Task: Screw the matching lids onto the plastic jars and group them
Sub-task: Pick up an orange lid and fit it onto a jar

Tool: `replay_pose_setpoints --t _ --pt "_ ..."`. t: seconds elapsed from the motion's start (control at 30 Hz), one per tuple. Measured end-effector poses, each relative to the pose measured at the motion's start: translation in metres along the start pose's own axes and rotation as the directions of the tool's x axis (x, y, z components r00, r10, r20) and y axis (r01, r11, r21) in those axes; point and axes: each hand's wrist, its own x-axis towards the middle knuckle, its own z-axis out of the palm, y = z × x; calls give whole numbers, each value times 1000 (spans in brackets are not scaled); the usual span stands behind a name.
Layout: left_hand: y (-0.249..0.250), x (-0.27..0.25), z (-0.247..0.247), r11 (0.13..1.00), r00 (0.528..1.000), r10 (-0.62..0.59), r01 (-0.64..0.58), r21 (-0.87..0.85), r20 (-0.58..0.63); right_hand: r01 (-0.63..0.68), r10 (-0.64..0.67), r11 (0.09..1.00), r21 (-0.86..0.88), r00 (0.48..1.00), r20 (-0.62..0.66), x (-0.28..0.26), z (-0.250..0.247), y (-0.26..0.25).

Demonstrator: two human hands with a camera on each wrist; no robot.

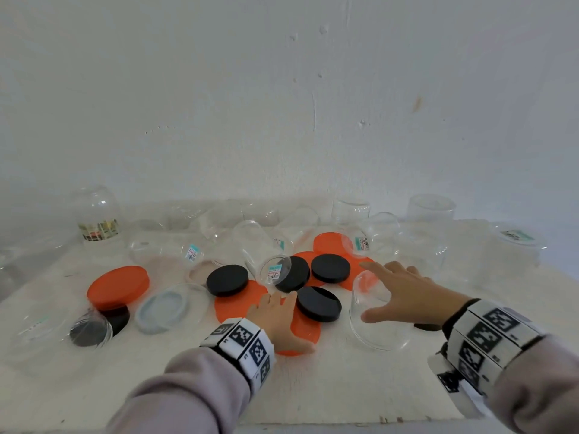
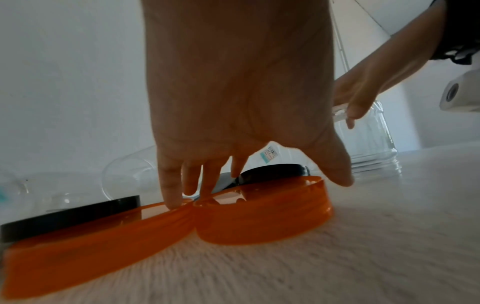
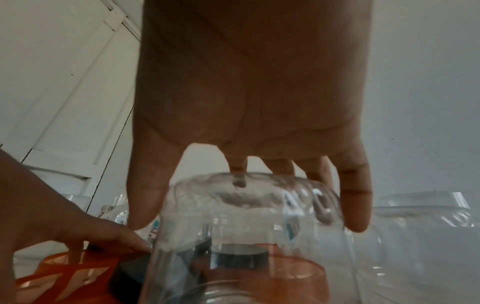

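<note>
A person's left hand (image 1: 275,314) reaches down onto two orange lids (image 2: 262,214) lying rim-up and side by side at the near edge of a white table (image 1: 344,386), fingers (image 2: 170,191) nearly straight and spread, tips dipping into the lids, thumb (image 2: 335,164) at the outer rim of the right-hand one; nothing is yet pinched. Just beside it, the right hand (image 1: 404,292) is spread over an upturned clear jar (image 1: 372,314), thumb on one flank and little finger on the other, the fingers only lightly bent over its base; whether they press on the wall cannot be told. The likely risk: the two lids touch, so lifting one could drag its neighbour, or the black lids (image 1: 318,303) overlapping them, off towards the edge. The jar's smooth plastic wall could slip from so loose a hold and topple into the pile. A mismatch is also possible, as jar mouths are hard to judge by eye. Farther back, more black and orange lids lie heaped among tipped clear jars (image 1: 266,249), with others standing along the white wall (image 1: 282,104)
</note>
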Motion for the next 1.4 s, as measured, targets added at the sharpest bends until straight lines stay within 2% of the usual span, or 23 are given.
replay_pose_setpoints --t 0.17,0.33,0.67,0.77,0.9,1.0,1.1,1.3,1.4 --pt "2 -3 -3 1000 1000 -6 6 19 -9 55 -55 998 40 998 11 -4 0 4" --pt "-5 -11 -6 999 999 -34 34 22 4 101 -95 988 113 994 -51 -9 -1 10" --pt "-26 -22 -29 989 997 -55 46 -137 -61 31 15 910 414 994 -108 -21 3 15" --pt "-28 -22 -34 959 988 -15 -29 -282 -151 -17 82 851 524 992 -100 -24 10 17" --pt "-20 -25 -39 863 965 62 -180 -472 -255 -84 124 753 652 992 -15 -26 19 16" --pt "-10 -25 -38 820 940 80 -252 -514 -333 -101 113 719 688 993 27 -26 23 14" --pt "0 -25 -38 792 926 95 -292 -536 -364 -93 108 646 758 994 30 -22 28 17" --pt "17 -32 -44 773 909 154 -354 -527 -386 -130 101 669 732 991 84 -10 35 30" --pt "22 -30 -44 753 896 184 -392 -528 -403 -166 97 710 684 986 138 -5 40 31"
